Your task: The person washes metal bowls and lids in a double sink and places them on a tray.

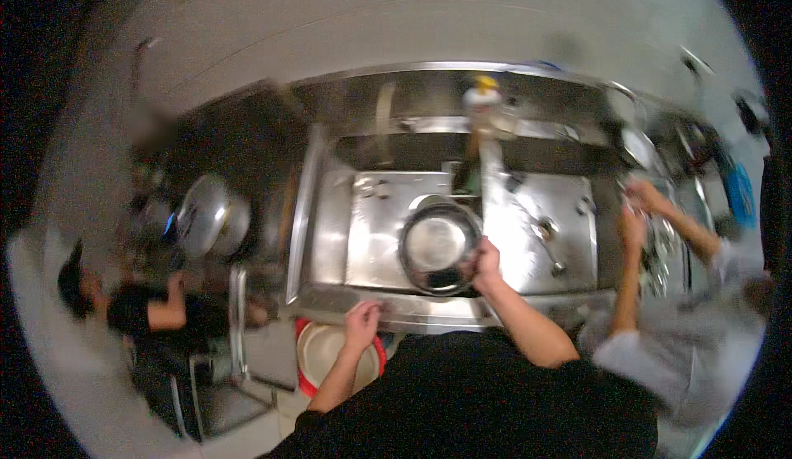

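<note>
My right hand (487, 265) grips the right rim of a round stainless steel bowl (438, 244) above the left basin of a double sink. The bowl's shiny round bottom shows; some fingers are hidden behind its edge. My left hand (362, 323), empty and with its fingers loosely bent, hovers by the front edge of the sink (427, 320). Below and beside it stands a red-rimmed bucket (309, 369) with a pale inside. Blur softens the picture.
A yellow-capped white bottle (482, 97) stands behind the basins. At right, a co-worker's hands (637, 208) are over utensils (659, 261). Another person (164, 310) is at left, near large metal bowls (202, 214). A drain (546, 229) lies in the right basin (575, 267).
</note>
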A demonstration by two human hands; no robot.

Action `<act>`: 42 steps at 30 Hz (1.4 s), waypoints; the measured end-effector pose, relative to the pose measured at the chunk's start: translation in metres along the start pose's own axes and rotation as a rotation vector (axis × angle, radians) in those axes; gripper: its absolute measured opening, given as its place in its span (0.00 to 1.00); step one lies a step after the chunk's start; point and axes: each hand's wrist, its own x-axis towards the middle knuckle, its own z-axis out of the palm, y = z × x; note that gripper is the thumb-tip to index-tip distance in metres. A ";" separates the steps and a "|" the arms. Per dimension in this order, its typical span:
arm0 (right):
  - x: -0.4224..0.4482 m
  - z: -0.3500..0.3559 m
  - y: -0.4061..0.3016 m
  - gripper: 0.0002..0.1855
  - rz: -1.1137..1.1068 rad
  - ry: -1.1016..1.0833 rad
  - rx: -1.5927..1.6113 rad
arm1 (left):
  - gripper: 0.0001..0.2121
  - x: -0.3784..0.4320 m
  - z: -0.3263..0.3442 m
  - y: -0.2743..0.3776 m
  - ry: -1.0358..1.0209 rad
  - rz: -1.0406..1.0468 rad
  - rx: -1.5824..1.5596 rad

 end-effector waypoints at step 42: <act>-0.060 -0.048 0.031 0.21 -0.458 0.199 -0.163 | 0.27 -0.298 -0.178 -0.340 0.984 -1.007 -1.221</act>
